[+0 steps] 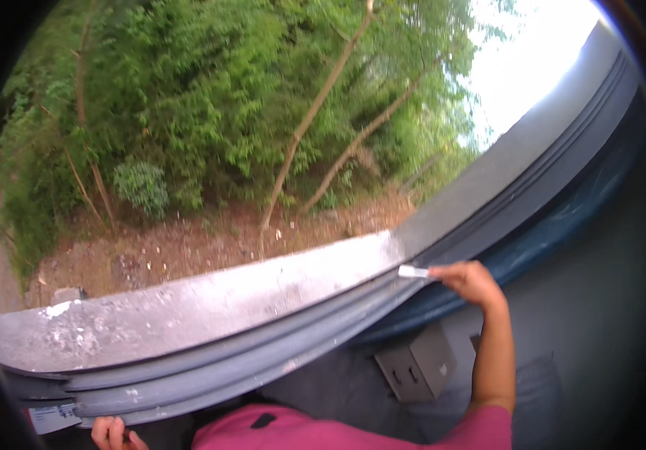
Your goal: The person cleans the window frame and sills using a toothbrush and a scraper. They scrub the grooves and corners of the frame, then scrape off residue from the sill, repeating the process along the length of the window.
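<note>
My right hand (469,280) grips the end of a small white flat tool (412,272), possibly a brush; its exact kind is not clear. The tool's tip lies at the inner corner of a grey window frame (278,349), whose long grooved tracks carry white specks. At the lower left, the curled fingers of my left hand (113,433) are beside the inner edge of that frame. The picture's bottom edge cuts this hand off, and whether it holds anything cannot be seen.
Outside the frame runs a pale, stained concrete ledge (188,298), with trees (216,112) beyond. A dark blue band (553,216) follows the frame's right side. Below is a grey box-like cabinet (418,365) with dark handles. A card bearing writing (53,419) is near my left hand.
</note>
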### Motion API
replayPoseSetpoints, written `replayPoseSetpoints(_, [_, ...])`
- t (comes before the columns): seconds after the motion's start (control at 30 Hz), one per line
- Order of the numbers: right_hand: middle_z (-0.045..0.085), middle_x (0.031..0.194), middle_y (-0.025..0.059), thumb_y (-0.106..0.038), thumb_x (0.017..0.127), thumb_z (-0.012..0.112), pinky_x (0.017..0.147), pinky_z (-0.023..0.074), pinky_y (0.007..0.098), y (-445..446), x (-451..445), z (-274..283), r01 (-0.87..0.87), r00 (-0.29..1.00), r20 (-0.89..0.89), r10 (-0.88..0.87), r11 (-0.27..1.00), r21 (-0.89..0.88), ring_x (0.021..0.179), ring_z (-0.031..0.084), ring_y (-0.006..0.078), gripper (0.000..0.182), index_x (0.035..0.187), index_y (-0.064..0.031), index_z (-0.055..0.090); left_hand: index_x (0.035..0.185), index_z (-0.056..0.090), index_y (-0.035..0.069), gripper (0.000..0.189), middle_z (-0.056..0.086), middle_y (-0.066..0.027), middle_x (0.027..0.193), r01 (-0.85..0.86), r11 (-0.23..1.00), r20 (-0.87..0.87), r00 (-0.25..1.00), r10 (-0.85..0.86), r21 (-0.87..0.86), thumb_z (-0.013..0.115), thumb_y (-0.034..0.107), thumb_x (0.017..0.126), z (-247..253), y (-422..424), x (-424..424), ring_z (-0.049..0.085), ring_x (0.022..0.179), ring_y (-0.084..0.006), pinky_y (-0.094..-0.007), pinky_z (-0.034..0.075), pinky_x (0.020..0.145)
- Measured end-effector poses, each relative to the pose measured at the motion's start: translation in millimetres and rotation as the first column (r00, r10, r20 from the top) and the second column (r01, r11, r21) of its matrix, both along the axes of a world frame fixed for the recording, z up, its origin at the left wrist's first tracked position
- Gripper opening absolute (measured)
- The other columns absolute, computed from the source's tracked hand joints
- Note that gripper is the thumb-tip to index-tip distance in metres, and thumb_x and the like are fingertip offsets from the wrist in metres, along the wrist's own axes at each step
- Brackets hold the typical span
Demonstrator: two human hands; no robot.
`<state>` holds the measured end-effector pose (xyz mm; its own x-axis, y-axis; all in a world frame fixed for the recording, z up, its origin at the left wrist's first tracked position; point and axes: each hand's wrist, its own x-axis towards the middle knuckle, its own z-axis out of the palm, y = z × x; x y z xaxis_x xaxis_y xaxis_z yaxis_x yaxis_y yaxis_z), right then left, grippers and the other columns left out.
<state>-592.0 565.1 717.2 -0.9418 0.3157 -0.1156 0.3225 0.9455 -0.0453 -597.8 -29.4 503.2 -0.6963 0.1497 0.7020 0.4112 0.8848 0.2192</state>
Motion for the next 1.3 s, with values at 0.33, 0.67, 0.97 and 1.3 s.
replayPoseSetpoints(0.33, [0.068, 0.087, 0.0083, 0.002, 0.083, 0.061, 0.069, 0.0481, 0.0258, 13, 25, -12, 0.153, 0.959, -0.195, -0.204, 0.956, -0.248, 0.071, 0.058, 0.0139, 0.039, 0.117, -0.0145, 0.067, 0.083, 0.062, 0.004, 0.013, 0.06, -0.0184, 0.087, 0.165, 0.969, 0.051, 0.986, -0.159, -0.183, 0.057, 0.015, 0.088, 27, -7, -12, 0.058, 0.069, -0.031, -0.0421, 0.049, 0.054])
replayPoseSetpoints(0.67, [0.059, 0.07, 0.0071, -0.003, 0.078, 0.068, 0.062, 0.046, 0.0327, -5, -6, -43, -0.101, 0.993, 0.055, 0.104, 0.993, -0.057, 0.064, 0.057, 0.0242, 0.038, 0.109, -0.0249, 0.072, 0.081, 0.064, 0.005, 0.015, 0.059, -0.0138, 0.078, 0.012, 0.988, 0.022, 1.0, -0.008, -0.156, 0.059, 0.018, 0.084, 31, 1, -10, 0.054, 0.063, -0.0294, -0.0395, 0.044, 0.055])
replayPoseSetpoints(0.97, [0.058, 0.068, 0.0026, -0.001, 0.073, 0.066, 0.059, 0.0461, 0.0346, -48, -55, -16, -0.483, 0.872, 0.101, 0.48, 0.875, 0.015, 0.065, 0.059, 0.0245, 0.044, 0.107, -0.0281, 0.072, 0.088, 0.065, 0.007, 0.023, 0.057, -0.0131, 0.086, -0.119, 0.991, -0.021, 0.993, 0.118, -0.063, 0.052, 0.025, 0.094, 22, 17, -6, 0.055, 0.072, -0.029, -0.0393, 0.044, 0.064])
replayPoseSetpoints(1.3, [0.058, 0.072, 0.0032, -0.004, 0.077, 0.062, 0.063, 0.0496, 0.0375, -5, -68, -42, -0.506, 0.854, 0.161, 0.495, 0.862, 0.035, 0.07, 0.061, 0.0266, 0.046, 0.109, -0.037, 0.069, 0.076, 0.056, 0.008, 0.016, 0.052, -0.0063, 0.078, -0.131, 0.991, 0.056, 0.99, 0.132, -0.023, 0.051, 0.016, 0.089, 32, 25, -10, 0.052, 0.069, -0.0202, -0.0301, 0.041, 0.061])
